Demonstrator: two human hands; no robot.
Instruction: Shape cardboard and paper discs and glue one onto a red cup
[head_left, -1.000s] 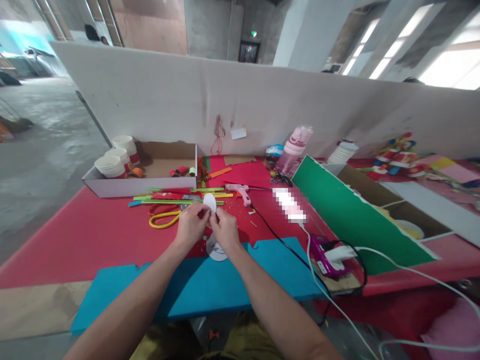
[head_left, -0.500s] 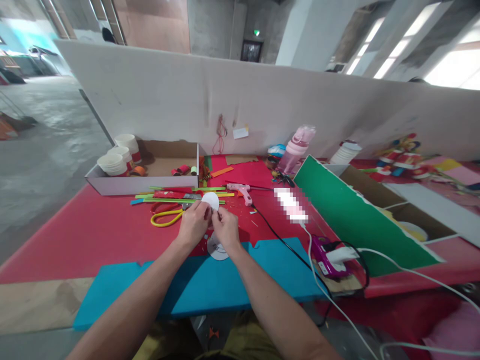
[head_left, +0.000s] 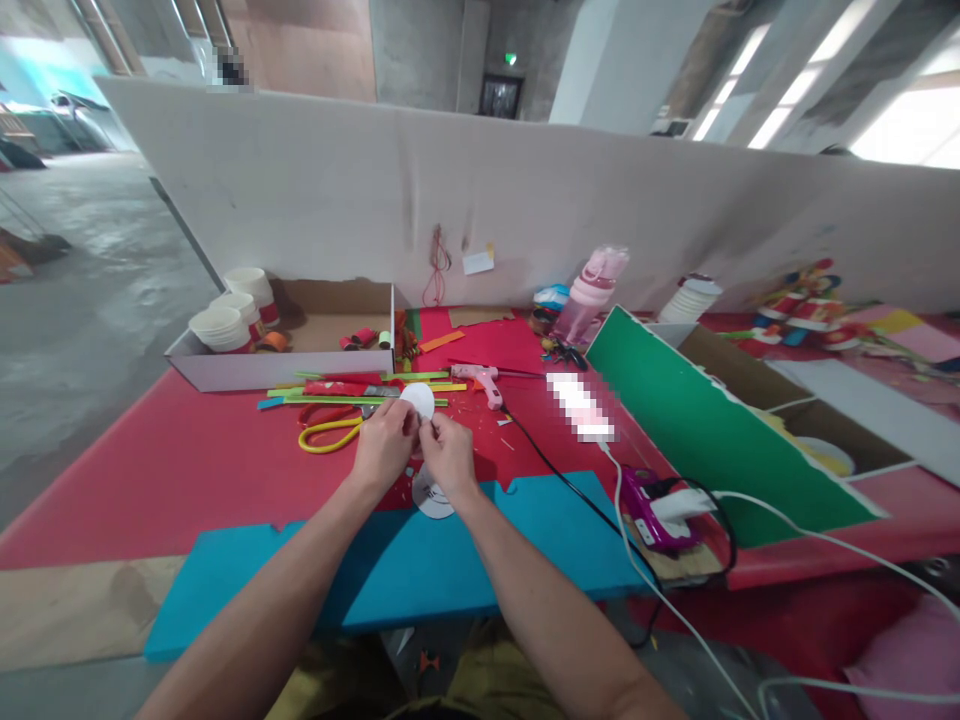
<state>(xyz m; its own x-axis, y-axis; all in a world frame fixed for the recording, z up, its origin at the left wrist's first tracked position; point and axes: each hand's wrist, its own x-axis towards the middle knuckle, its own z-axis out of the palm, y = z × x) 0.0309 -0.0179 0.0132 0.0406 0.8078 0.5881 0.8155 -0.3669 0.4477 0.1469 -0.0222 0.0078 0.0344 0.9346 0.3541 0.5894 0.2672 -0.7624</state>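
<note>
A small white disc [head_left: 417, 399] is pinched between my two hands over the red table. My left hand [head_left: 385, 446] grips its left and lower edge. On the lower right edge, my right hand [head_left: 448, 454] closes its fingertips. Another round white piece with dark marks [head_left: 433, 496] lies below my hands, partly covered by my right hand, at the edge of a blue board [head_left: 405, 570]. Yellow-and-red-handled scissors [head_left: 330, 435] rest just left of my left hand. A pink glue gun [head_left: 484, 382] lies beyond my right hand.
At the back left, a box [head_left: 277, 372] holds paper cups [head_left: 221, 328] and small rolls. Colored strips lie behind my hands. On the right are a pink bottle [head_left: 591, 295], a green-sided box [head_left: 705, 450], a purple power strip [head_left: 654, 515] and trailing cables.
The view has shifted very slightly. Both hands keep hold of the white disc, almost unmoved.
</note>
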